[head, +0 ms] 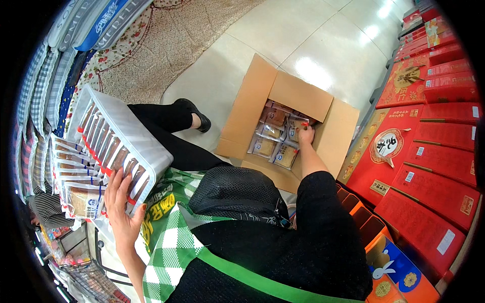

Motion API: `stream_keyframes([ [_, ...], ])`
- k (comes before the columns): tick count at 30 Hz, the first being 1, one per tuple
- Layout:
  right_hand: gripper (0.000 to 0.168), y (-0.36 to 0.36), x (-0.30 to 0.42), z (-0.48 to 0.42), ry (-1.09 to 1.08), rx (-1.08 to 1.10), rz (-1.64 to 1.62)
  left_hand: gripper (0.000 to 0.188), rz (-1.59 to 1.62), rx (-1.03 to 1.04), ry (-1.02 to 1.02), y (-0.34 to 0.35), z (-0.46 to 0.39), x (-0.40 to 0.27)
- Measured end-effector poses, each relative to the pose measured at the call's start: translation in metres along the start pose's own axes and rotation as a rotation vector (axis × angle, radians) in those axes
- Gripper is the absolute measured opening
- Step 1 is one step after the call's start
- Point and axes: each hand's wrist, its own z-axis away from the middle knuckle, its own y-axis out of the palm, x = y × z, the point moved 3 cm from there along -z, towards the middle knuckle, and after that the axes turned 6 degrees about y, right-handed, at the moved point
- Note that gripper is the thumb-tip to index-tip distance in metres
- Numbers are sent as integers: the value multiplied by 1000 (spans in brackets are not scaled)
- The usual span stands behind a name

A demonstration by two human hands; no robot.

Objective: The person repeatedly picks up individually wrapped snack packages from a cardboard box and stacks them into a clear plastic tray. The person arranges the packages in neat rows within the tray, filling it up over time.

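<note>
On the left, a translucent plastic bin (130,136) is tilted, filled with rows of individually wrapped bread slices (81,197). My left hand (123,204) lies with spread fingers against the packets at the bin's near edge; whether it grips one is unclear. An open cardboard box (248,110) stands on the floor in front of me, with several wrapped bread packets (264,146) inside. My right hand (306,134) reaches into this box and pinches the red-tipped corner of a packet (293,130) at the box's right side.
Red gift boxes (428,163) are stacked along the right, above orange boxes (354,206). Folded checked textiles (38,94) and a patterned cloth (163,41) stand at the left. A wire cart (89,280) and a person in a striped top (49,208) are at lower left.
</note>
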Motion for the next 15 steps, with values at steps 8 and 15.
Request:
stream_keyframes([
  [8,55,3,23,-21,56,61,-30,69,9,2,-7,-3,-2,-2],
  [15,54,6,-1,38,-114,-18,-276,70,-9,14,-30,-2,-3,-2],
])
